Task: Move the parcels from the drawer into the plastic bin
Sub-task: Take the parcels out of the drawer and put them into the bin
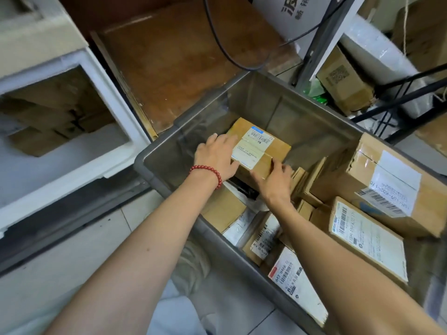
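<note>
**Parcel held inside the bin by both grips**

The grey plastic bin (278, 100) sits just below the open brown wooden drawer (174, 59). Labelled cartons (367, 240) fill the bin's near and right parts. The parcel (263, 151) is in the bin's far-left part. It is a brown cardboard box with 1 white label (251, 148), blue-edged at a corner and crossed by clear tape. Whether the box touches the bin floor cannot be told. The left grip (215, 153) clasps its left end, fingers on top and thumb at the near side. The right grip (275, 182) pinches its near right edge. A red bead bracelet (208, 172) circles the left wrist.
</note>
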Tool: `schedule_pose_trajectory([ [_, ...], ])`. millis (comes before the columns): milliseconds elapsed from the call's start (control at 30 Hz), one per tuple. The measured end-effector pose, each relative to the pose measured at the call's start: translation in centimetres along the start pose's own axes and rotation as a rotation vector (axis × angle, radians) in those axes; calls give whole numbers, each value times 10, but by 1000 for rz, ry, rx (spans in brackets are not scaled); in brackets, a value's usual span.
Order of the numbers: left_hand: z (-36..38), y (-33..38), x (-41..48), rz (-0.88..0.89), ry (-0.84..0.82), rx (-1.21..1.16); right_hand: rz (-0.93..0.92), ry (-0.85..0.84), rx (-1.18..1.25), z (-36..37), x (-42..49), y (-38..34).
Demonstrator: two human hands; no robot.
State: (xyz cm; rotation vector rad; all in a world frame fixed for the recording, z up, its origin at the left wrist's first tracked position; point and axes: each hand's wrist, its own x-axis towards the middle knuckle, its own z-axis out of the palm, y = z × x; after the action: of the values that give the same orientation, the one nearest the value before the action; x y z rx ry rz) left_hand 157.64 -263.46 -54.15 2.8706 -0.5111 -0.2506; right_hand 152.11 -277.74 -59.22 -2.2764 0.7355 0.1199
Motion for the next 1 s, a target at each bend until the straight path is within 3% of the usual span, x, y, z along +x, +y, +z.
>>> schedule_pose_trajectory([
  [233,-40,8,-43,-51,179,167,-227,30,-271,-35,-28,-23],
  [400,-74,-17,-87,-157,287,139,-421,43,-208,-45,-62,-64],
  [733,-126,-102,-191,-478,324,177,-852,-82,-261,-14,-142,-165],
  [1000,-125,-169,-276,-646,275,173,-1049,-261,-355,30,-193,-206],
])
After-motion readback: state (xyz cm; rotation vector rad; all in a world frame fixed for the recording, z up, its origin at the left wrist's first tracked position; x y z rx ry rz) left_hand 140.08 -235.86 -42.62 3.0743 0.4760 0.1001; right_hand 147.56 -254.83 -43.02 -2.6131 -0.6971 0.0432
